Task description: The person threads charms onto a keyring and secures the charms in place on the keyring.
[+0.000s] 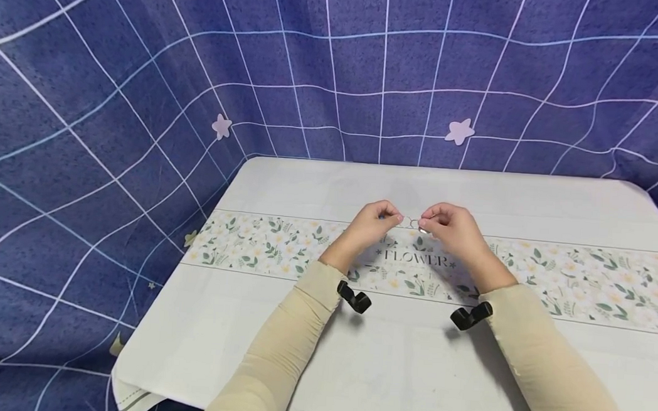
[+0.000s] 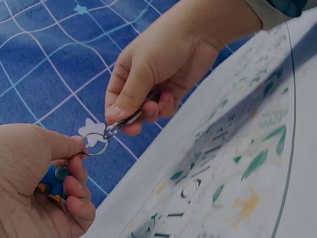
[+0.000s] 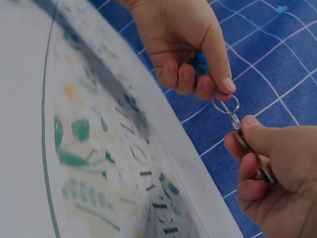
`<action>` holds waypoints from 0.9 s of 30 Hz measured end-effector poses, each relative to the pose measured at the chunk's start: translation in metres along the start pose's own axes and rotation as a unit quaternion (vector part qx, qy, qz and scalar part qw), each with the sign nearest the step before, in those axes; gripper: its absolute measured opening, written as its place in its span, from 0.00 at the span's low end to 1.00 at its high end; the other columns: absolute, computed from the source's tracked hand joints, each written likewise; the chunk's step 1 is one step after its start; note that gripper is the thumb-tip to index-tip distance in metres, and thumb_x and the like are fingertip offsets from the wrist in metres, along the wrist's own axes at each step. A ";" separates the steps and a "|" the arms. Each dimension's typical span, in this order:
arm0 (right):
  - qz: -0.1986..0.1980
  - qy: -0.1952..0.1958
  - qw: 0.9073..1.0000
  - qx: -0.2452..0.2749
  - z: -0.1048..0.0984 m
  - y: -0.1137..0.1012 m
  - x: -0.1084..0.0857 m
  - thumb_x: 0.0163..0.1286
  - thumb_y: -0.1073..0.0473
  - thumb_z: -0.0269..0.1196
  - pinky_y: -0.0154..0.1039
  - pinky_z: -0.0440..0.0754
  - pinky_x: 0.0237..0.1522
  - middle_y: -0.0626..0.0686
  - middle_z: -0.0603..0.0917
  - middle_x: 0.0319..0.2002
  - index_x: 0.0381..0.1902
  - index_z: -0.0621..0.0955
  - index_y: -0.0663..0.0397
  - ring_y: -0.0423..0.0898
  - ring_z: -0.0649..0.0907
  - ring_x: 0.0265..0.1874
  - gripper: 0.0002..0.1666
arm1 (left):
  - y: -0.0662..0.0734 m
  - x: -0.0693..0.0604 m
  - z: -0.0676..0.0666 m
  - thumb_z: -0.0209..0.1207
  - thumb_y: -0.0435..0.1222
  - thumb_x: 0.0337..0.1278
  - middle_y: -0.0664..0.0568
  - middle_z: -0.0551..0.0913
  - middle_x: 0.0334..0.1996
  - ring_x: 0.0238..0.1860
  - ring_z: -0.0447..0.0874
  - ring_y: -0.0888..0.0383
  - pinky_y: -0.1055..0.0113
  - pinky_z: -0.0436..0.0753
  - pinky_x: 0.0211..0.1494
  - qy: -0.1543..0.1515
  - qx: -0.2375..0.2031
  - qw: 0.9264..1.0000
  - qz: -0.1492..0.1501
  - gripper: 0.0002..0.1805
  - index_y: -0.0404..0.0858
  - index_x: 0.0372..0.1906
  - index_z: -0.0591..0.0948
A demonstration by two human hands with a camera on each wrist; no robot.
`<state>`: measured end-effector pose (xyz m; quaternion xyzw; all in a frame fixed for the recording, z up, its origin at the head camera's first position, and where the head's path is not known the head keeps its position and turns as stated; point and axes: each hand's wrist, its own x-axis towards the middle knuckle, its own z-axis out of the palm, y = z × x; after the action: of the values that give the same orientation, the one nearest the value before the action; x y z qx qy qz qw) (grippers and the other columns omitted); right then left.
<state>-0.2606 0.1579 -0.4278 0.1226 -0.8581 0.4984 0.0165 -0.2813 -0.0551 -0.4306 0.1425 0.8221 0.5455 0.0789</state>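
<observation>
Above the table, my left hand (image 1: 368, 225) pinches a thin silver key ring (image 2: 99, 153) between thumb and forefinger. A small blue charm with orange parts (image 2: 51, 177) hangs from the ring and is partly hidden in the left palm. Facing it, my right hand (image 1: 456, 231) pinches a slim, flat metal piece (image 3: 246, 142) between thumb and fingers. Metal loops at the end of this piece meet the key ring, so the two hands are joined through it. The right fingers cover much of the metal piece, and its exact kind cannot be told.
Beneath both hands lies a white table covering (image 1: 231, 325) with a floral band (image 1: 270, 246) lettered "FLOWER". A blue grid-patterned curtain (image 1: 360, 63) with pale stars hangs behind and to the left. A black bracket (image 1: 354, 297) is strapped at each wrist.
</observation>
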 end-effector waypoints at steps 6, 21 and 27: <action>-0.009 -0.037 0.999 -0.036 -0.006 0.002 -0.002 0.75 0.61 0.63 0.32 0.78 0.38 0.60 0.88 0.40 0.50 0.82 0.66 0.59 0.84 0.40 0.13 | -0.003 0.003 -0.001 0.60 0.41 0.72 0.53 0.76 0.31 0.29 0.72 0.59 0.66 0.73 0.34 -0.003 0.032 0.999 -0.038 0.09 0.41 0.36 0.81; 0.016 -0.020 0.998 -0.060 0.002 0.029 -0.006 0.74 0.57 0.64 0.38 0.78 0.31 0.57 0.87 0.39 0.46 0.85 0.59 0.47 0.80 0.30 0.11 | -0.020 0.001 0.005 0.61 0.43 0.71 0.56 0.83 0.35 0.34 0.77 0.58 0.61 0.77 0.46 0.008 0.151 0.988 -0.020 0.09 0.45 0.35 0.82; 0.039 -0.004 0.996 -0.077 0.009 0.034 -0.007 0.76 0.55 0.62 0.41 0.76 0.33 0.55 0.88 0.38 0.46 0.85 0.58 0.47 0.79 0.31 0.12 | -0.030 0.003 0.011 0.62 0.45 0.70 0.59 0.84 0.37 0.37 0.78 0.60 0.61 0.77 0.51 0.024 0.192 0.981 -0.011 0.08 0.47 0.36 0.84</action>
<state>-0.2606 0.1681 -0.4624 0.0894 -0.8979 0.4310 0.0027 -0.2857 -0.0558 -0.4624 0.1330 0.9148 0.3796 0.0364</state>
